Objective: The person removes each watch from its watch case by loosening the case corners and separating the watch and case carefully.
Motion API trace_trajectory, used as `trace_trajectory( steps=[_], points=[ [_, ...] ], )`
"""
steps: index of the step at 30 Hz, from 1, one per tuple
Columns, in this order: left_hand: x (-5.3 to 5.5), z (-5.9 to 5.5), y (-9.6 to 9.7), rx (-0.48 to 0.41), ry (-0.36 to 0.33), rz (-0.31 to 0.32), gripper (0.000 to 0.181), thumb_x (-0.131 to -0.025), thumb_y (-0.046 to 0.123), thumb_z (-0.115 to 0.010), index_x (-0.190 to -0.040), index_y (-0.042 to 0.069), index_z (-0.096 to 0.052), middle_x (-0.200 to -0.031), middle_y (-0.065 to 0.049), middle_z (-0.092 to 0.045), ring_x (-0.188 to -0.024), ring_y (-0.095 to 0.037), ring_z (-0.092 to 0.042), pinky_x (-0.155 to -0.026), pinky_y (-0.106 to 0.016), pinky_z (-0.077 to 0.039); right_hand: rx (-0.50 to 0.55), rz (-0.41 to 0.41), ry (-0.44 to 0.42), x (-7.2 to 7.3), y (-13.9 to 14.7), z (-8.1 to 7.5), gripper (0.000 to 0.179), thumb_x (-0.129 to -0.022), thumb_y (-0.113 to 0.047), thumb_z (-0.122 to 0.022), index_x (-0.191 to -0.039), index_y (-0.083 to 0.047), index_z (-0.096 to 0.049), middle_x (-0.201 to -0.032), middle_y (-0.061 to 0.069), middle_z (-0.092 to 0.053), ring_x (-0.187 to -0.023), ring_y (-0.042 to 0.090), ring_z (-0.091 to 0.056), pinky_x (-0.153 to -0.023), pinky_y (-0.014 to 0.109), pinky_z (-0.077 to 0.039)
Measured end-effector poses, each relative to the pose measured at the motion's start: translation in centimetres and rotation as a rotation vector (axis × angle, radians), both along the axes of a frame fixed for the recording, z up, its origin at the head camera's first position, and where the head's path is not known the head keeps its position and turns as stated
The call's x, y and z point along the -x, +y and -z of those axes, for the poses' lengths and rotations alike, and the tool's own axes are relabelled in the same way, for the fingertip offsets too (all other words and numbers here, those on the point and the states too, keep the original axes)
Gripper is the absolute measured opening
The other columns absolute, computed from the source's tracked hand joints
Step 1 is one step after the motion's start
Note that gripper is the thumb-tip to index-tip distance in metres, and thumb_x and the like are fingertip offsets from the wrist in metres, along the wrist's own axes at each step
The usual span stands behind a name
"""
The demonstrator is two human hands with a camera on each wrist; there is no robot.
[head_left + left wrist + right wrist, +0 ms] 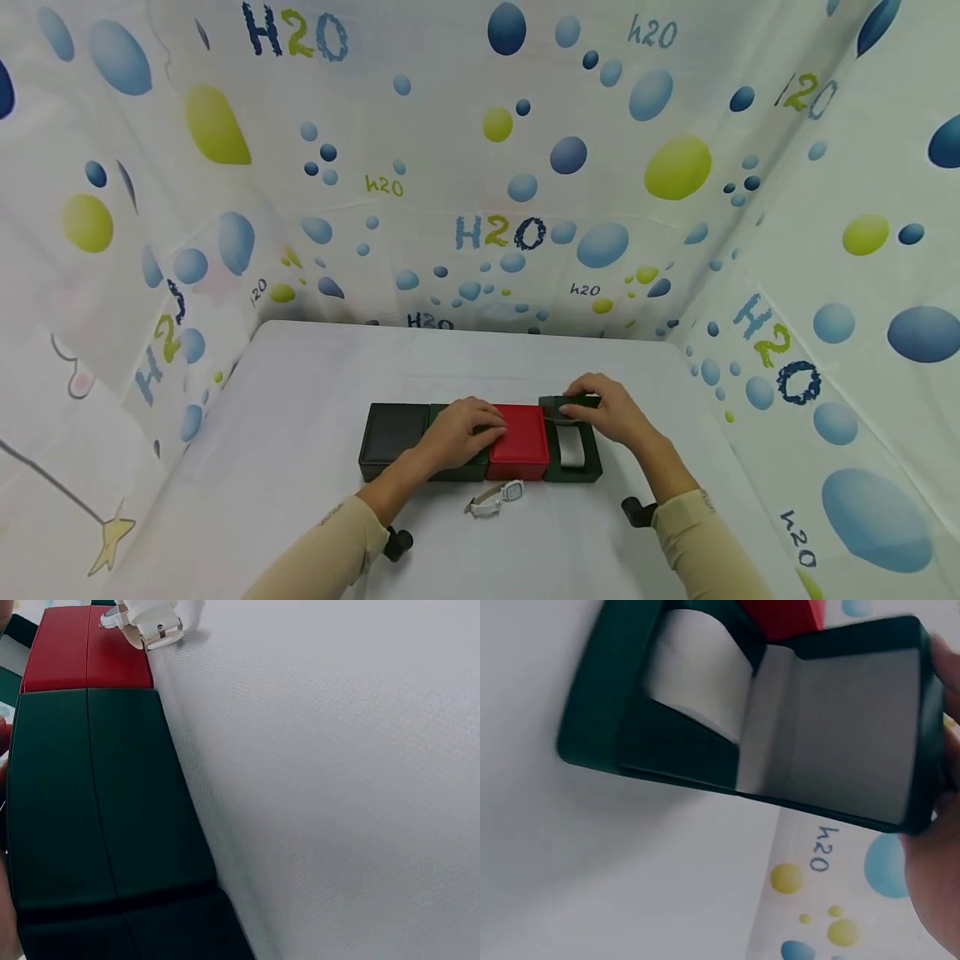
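Observation:
Four-sided boxes stand in a row on the table. My right hand [611, 412] pinches the raised lid [855, 735] of the dark green watch box [591, 468] at the right end. A white cushion [571, 447] sits inside that box, and the lid's lining is pale. Beside it is a closed red box [525, 446]. My left hand [461, 435] rests over a closed green box [60, 795], with its fingertips at the red box's left side. In front of the red box lies a white wristwatch [495, 498], its buckle showing in the left wrist view.
A black-topped closed box [396, 437] ends the row at the left. The white table [315, 375] is backed and flanked by a curtain [442, 167] printed with bubbles and H2O lettering. Dark wrist cameras [398, 544] hang beneath both sleeves.

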State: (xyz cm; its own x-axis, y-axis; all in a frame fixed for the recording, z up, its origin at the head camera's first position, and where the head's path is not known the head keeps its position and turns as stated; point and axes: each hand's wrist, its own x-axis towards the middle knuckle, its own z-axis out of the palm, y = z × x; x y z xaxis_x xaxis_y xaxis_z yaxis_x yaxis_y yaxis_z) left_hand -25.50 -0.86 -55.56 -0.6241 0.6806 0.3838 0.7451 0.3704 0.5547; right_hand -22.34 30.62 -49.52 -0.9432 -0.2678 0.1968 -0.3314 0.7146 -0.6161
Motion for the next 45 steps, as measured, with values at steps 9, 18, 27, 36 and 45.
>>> trace_trajectory(
  steps=[9,18,27,36,45],
  points=[
    [-0.3,0.5,-0.2,-0.016,0.008,-0.002,0.016,-0.1,0.021,-0.071,-0.11,0.016,-0.082,-0.116,0.004,-0.076,-0.113,-0.015,-0.068,-0.099,-0.041,-0.056,-0.119,-0.192,-0.315,-0.1,-1.0,1.7,0.04,-0.079,-0.037,-0.091,-0.1,-0.016,-0.065,-0.094,-0.003,-0.063,-0.087,0.012,-0.057,-0.076,0.03,-0.051],
    [0.0,0.6,-0.1,0.02,0.004,-0.005,0.017,-0.101,0.026,-0.071,-0.11,0.019,-0.083,-0.118,0.006,-0.074,-0.114,-0.012,-0.066,-0.101,-0.037,-0.055,-0.195,-0.091,-0.105,-0.4,-2.4,4.2,0.067,-0.078,-0.053,-0.086,-0.129,-0.016,-0.062,-0.133,0.004,-0.062,-0.125,0.028,-0.05,-0.104,0.06,-0.04],
    [-0.1,0.5,0.0,0.016,0.002,-0.006,0.016,-0.101,0.026,-0.071,-0.109,0.018,-0.082,-0.119,0.003,-0.075,-0.115,-0.014,-0.066,-0.099,-0.039,-0.056,-0.114,-0.124,-0.115,-0.7,-1.3,5.0,0.067,-0.087,-0.047,-0.083,-0.144,-0.019,-0.059,-0.145,0.003,-0.06,-0.136,0.032,-0.05,-0.111,0.068,-0.033],
    [0.0,0.4,0.0,0.011,-0.053,-0.006,0.015,-0.1,0.025,-0.072,-0.109,0.018,-0.082,-0.122,0.002,-0.074,-0.117,-0.014,-0.065,-0.1,-0.039,-0.056,-0.055,-0.146,-0.129,-0.7,-0.4,4.9,0.069,-0.087,-0.04,-0.085,-0.146,-0.015,-0.059,-0.148,0.007,-0.059,-0.136,0.034,-0.05,-0.111,0.066,-0.039],
    [-0.2,0.1,-0.1,0.0,-0.071,-0.005,0.016,-0.1,0.024,-0.072,-0.11,0.016,-0.082,-0.122,0.0,-0.074,-0.118,-0.015,-0.065,-0.1,-0.039,-0.056,-0.043,-0.105,-0.213,-0.8,1.2,4.2,0.069,-0.089,-0.033,-0.083,-0.15,-0.014,-0.055,-0.154,0.012,-0.053,-0.139,0.038,-0.048,-0.111,0.066,-0.042]
  ],
)
